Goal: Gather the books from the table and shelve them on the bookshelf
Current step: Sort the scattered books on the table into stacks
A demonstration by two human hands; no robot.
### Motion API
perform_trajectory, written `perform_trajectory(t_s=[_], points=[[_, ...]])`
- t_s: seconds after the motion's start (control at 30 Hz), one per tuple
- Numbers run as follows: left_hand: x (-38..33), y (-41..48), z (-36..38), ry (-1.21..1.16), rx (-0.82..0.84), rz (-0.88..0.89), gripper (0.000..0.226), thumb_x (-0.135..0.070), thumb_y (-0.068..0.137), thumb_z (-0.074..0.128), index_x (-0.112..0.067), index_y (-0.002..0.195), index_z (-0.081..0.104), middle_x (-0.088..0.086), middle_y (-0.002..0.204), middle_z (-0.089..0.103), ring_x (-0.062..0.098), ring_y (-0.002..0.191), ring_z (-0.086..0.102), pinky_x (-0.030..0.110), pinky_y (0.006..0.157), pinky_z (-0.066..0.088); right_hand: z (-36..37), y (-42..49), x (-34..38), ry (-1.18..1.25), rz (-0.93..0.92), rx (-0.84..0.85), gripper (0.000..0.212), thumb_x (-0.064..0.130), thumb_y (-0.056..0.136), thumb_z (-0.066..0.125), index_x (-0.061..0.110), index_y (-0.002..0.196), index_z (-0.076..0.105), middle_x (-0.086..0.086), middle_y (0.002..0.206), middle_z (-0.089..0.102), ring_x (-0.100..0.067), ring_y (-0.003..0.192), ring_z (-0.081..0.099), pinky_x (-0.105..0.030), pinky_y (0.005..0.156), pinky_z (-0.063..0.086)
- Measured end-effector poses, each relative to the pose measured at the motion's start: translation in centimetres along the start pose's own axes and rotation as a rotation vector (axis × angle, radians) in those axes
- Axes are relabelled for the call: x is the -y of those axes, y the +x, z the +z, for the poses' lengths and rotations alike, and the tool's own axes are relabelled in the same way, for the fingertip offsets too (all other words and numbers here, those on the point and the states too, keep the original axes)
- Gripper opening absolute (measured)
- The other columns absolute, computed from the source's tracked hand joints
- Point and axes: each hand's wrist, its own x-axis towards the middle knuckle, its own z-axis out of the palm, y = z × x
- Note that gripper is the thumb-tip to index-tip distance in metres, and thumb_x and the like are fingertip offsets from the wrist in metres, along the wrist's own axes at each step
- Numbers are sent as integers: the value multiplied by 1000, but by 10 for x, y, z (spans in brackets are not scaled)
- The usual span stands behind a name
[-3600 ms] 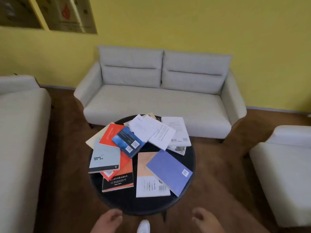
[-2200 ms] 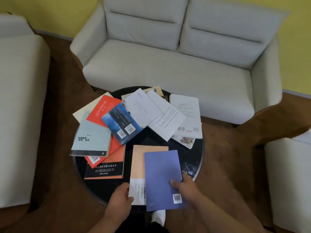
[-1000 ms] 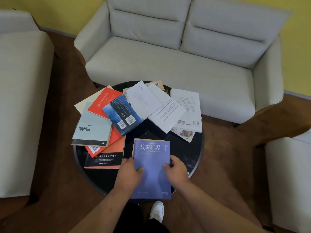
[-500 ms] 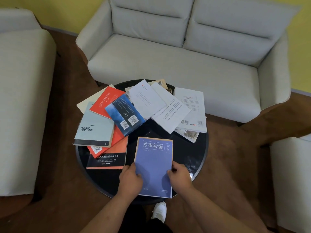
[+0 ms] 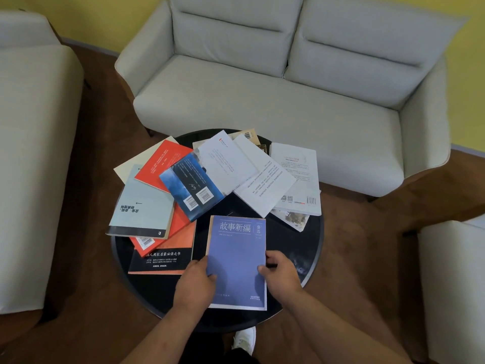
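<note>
A purple-blue book (image 5: 237, 256) lies face up at the near side of the round black table (image 5: 312, 248), stacked on a tan-edged book beneath it. My left hand (image 5: 195, 283) grips the stack's left edge and my right hand (image 5: 280, 273) grips its right edge. Several other books lie scattered behind: a pale grey-green one (image 5: 143, 206), red and orange ones (image 5: 164, 164), a dark blue one (image 5: 193, 186), an orange-and-black one (image 5: 162, 254) and white ones (image 5: 262, 177). No bookshelf is in view.
A light grey two-seat sofa (image 5: 275, 88) stands behind the table. Another sofa (image 5: 31, 140) is at the left and a seat (image 5: 454, 279) at the right. Brown floor surrounds the table. My white shoe (image 5: 245, 338) shows under the near rim.
The purple-blue book was turned over and squared onto the tan book; both hands now hold the stack's sides. In the last half second hardly anything moved.
</note>
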Motion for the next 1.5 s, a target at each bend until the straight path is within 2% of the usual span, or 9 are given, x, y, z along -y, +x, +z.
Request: perform_trajectory(t_s=[0.13,0.2,0.33,0.43,0.6,0.87,1.07,1.3,1.5], points=[[-28,7,-48,-61,-48,52,21,-32,92,60,-23,74,54,-7,76,58,19,79,58,30,66,42,-26,6,37,-147,-95,-44,18,17,97,63,11,114,66,-7,110,69,-26,102,65,-41,93,52],[-46,16,-80,-189,-210,99,9,-30,94,61,-24,87,64,-5,81,60,16,81,57,30,68,42,-46,16,66,-168,-183,-122,22,17,96,62,6,114,68,-11,113,71,-28,104,65,-40,96,51],[-55,65,-119,-148,-469,165,38,-30,91,68,-11,124,64,6,115,65,25,107,59,41,93,48,-80,58,124,-316,-311,-154,41,21,98,59,13,138,58,-6,136,60,-24,115,61,-33,102,46],[-53,106,-133,37,-463,235,56,-34,89,70,-12,138,52,10,139,55,31,130,45,46,108,38,-92,93,152,-459,-350,-195,50,26,98,60,15,146,49,-9,147,49,-30,134,48,-38,111,38],[-64,150,-150,214,-351,220,61,-44,87,70,-18,138,48,8,139,57,31,126,55,50,105,46,-87,127,171,-636,-302,-191,63,46,95,62,17,147,43,-8,143,52,-32,130,50,-46,109,42],[-74,170,-175,105,-53,97,59,-38,81,79,-22,131,51,6,132,61,29,118,61,41,95,51,-84,147,174,-466,-233,-158,56,50,82,74,20,126,55,-4,119,62,-29,112,58,-49,92,54],[-65,159,-189,-119,127,77,33,-43,82,77,-29,105,59,-3,100,73,18,92,71,35,84,58,-101,144,182,-363,-169,-14,51,37,82,81,13,120,56,-4,115,62,-26,106,60,-38,84,49],[-56,84,-170,-544,55,36,15,-28,92,68,-21,103,61,5,95,75,25,92,71,34,74,55,-126,84,163,91,-207,128,33,31,93,70,19,123,64,-2,117,75,-27,106,72,-51,97,56],[-19,22,-109,-757,-14,-127,18,-23,98,61,-11,112,63,12,103,74,29,97,69,40,83,54,-139,14,110,356,-151,46,18,21,100,64,23,118,62,-4,114,75,-26,97,76,-39,76,62]])
